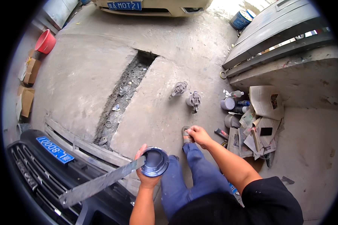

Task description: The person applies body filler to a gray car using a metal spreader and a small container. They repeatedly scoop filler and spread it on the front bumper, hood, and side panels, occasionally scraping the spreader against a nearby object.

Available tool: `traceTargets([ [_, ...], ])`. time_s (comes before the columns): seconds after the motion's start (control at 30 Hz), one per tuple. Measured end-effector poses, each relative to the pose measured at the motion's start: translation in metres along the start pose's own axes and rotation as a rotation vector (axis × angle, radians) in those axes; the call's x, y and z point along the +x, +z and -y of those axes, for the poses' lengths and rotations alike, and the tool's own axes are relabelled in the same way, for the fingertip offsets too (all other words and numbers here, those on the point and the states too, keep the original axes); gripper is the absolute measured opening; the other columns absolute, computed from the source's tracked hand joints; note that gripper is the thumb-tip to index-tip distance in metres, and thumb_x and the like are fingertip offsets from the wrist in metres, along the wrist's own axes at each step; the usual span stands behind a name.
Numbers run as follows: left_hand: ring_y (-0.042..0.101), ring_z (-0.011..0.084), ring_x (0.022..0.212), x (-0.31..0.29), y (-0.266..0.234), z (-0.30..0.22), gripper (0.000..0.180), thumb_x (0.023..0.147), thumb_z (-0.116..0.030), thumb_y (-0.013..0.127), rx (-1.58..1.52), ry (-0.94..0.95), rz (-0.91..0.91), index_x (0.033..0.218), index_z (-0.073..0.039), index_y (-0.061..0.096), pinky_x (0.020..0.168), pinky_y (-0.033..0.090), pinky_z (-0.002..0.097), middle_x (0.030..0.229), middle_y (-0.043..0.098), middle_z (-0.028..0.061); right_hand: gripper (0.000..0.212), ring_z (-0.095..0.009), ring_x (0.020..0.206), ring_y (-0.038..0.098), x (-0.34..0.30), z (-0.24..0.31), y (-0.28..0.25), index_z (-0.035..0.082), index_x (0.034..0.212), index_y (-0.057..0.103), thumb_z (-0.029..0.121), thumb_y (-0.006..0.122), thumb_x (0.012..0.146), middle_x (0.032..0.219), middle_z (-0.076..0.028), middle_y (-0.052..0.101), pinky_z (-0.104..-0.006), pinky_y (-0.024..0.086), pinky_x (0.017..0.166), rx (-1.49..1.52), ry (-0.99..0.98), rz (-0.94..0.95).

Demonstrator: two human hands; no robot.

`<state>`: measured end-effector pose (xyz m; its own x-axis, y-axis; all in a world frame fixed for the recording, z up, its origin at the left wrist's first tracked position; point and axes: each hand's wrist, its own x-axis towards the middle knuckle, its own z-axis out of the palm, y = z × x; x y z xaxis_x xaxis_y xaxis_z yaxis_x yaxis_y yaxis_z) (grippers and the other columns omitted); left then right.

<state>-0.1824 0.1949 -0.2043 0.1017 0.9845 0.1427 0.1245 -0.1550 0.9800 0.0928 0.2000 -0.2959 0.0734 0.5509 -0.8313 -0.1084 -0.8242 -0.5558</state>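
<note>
My left hand [149, 181] is wrapped round a round can [154, 174] with dark blue paint in it, held in front of my legs. A long flat metal stirring stick [101, 184] rests in the can and sticks out over its left rim, paint-smeared. My right hand [199, 135] hangs above my right shoe, fingers curled and pinched together. Whether anything small is between those fingers cannot be made out. Beyond it, two grey paint spray guns, one [179, 89] on the left and one [194, 100] on the right, stand on the concrete floor.
A rubble-filled trench [125, 90] cuts the floor ahead. A dark car bumper [37, 168] lies at my left; a beige car [157, 9] stands at the far end. Cans, bottles and newspapers [266, 103] pile up at right. A red bucket [46, 41] stands far left.
</note>
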Motion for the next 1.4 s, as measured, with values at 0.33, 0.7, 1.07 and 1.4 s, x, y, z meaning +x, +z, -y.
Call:
traceTargets([
  [0.33, 0.039, 0.0321, 0.136, 0.059, 0.087, 0.175, 0.105, 0.069, -0.009, 0.086, 0.126, 0.027, -0.040, 0.148, -0.009, 0.017, 0.112, 0.035, 0.0436, 0.147, 0.037, 0.0221, 0.021, -0.023, 0.088, 0.063, 0.272, -0.144, -0.070, 0.005, 0.105, 0.053, 0.016, 0.061, 0.089, 0.098, -0.009, 0.063, -0.0432, 0.050, 0.074, 0.221, 0.275, -0.089],
  [0.7, 0.040, 0.0351, 0.135, 0.073, 0.120, 0.304, 0.098, 0.071, -0.002, 0.082, 0.142, 0.016, -0.171, 0.147, -0.004, 0.019, 0.111, 0.037, 0.0465, 0.146, 0.036, 0.0253, 0.076, -0.029, 0.147, 0.017, 0.488, -0.070, -0.004, 0.009, 0.148, 0.033, 0.039, 0.068, 0.087, 0.158, -0.012, 0.025, -0.0500, 0.016, 0.118, 0.735, 0.215, -0.060],
  [1.07, 0.044, 0.0323, 0.129, 0.078, 0.104, 0.275, 0.106, 0.065, 0.001, 0.084, 0.072, -0.023, -0.281, 0.147, -0.003, 0.019, 0.109, 0.037, 0.0447, 0.143, 0.038, 0.0228, 0.051, -0.020, 0.100, 0.057, 0.381, -0.060, -0.061, 0.011, 0.114, 0.064, 0.057, 0.053, 0.093, 0.107, -0.006, 0.067, -0.0455, 0.041, 0.093, 0.406, 0.114, -0.104],
  [1.4, 0.053, 0.0303, 0.121, 0.088, 0.057, 0.125, 0.106, 0.063, -0.003, 0.088, 0.148, 0.028, -0.276, 0.146, -0.002, 0.022, 0.103, 0.042, 0.0427, 0.134, 0.050, 0.0181, 0.070, -0.040, 0.073, 0.061, 0.054, -0.022, -0.137, -0.003, 0.082, 0.060, 0.060, 0.037, 0.099, 0.078, -0.023, 0.063, -0.0464, 0.049, 0.072, -0.820, -0.403, -0.374],
])
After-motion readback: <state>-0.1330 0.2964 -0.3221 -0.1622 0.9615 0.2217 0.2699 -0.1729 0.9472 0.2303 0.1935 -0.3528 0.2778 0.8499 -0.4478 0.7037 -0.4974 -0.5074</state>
